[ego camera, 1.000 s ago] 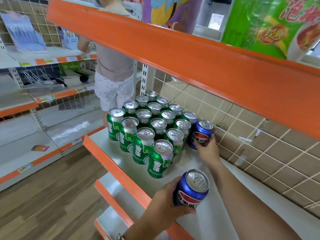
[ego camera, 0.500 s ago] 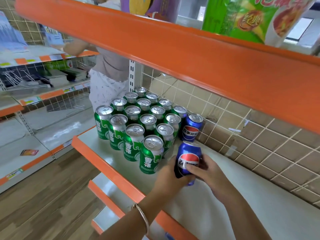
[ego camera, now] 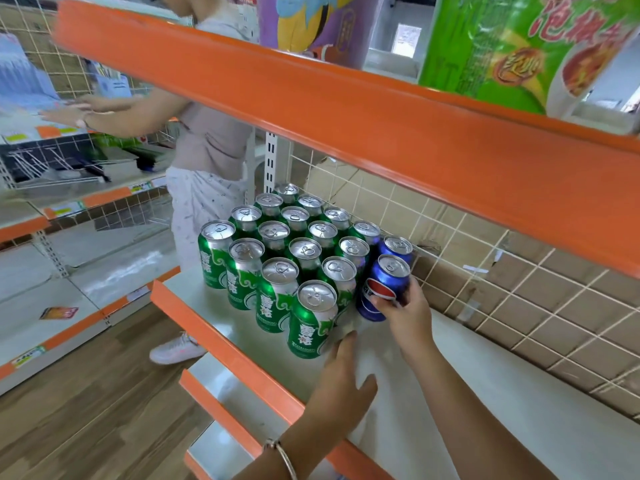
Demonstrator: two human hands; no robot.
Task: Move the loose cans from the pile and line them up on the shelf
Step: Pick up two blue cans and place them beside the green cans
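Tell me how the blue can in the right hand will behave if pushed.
The blue can looks rigid metal, so the right hand likely won't dent it. Tall and narrow, it could tip if pushed high. On its side it would probably roll on the smooth shelf.

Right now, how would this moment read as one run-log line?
task: line up cans | right grip: holds blue can | left grip: open, near green cans | place: shelf
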